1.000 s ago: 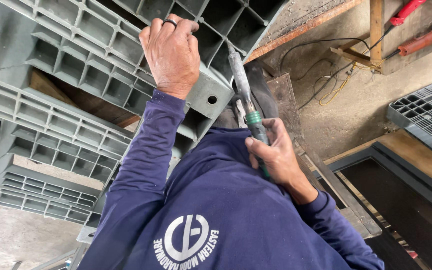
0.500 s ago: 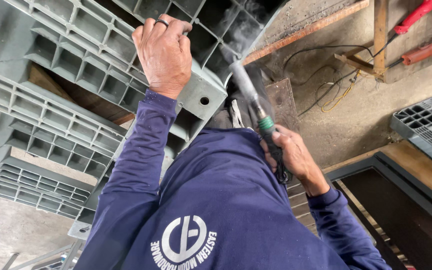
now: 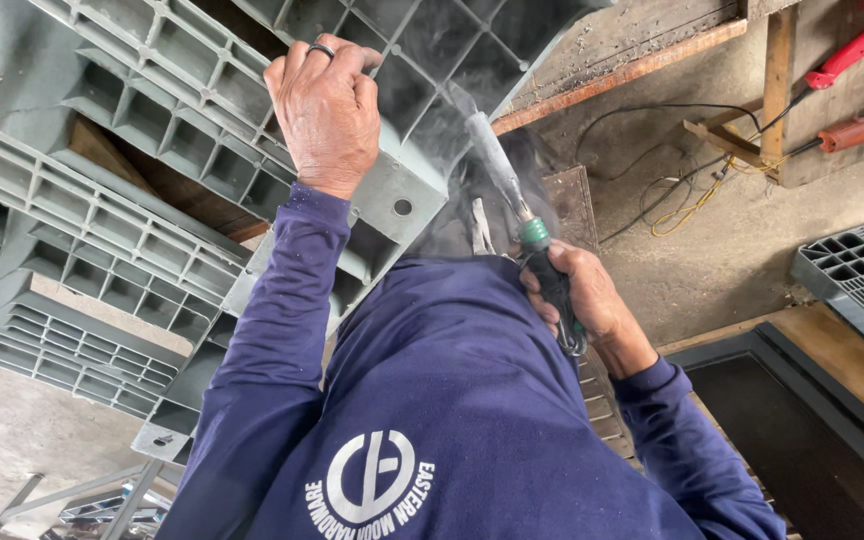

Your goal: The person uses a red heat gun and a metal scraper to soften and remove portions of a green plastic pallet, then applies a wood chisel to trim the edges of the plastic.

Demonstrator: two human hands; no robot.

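Since half a second earlier, the right hand (image 3: 587,300) had lifted the tool (image 3: 512,205) so that its tip sat higher against the grey plastic pallet (image 3: 132,160), while the left hand (image 3: 324,105) had kept almost the same grip on a rib of it.

The pallet, a large grid of open cells, filled the upper left of the view and stood tilted. Beyond the pallet, to its right, lay a rough concrete floor (image 3: 742,250) with a worn wooden plank (image 3: 612,75) running along the pallet's upper edge. Further right of the pallet a second, darker grid pallet (image 3: 857,275) lay at the frame's edge, and below that a dark-framed wooden panel (image 3: 812,420). Loose black and yellow cables (image 3: 682,195) trailed over the floor, and two red-handled tools (image 3: 862,125) rested by a wooden post at the far right of the pallet.

The person's navy long-sleeved shirt (image 3: 452,400) blocked the lower middle of the view and hid the pallet's lower right corner.

The left hand, wearing a dark ring, was clamped over a pallet rib near its upper middle. The right hand was closed round the tool's black grip, its pale shaft slanting up to touch the pallet's inner cells, where a faint haze of smoke hung.
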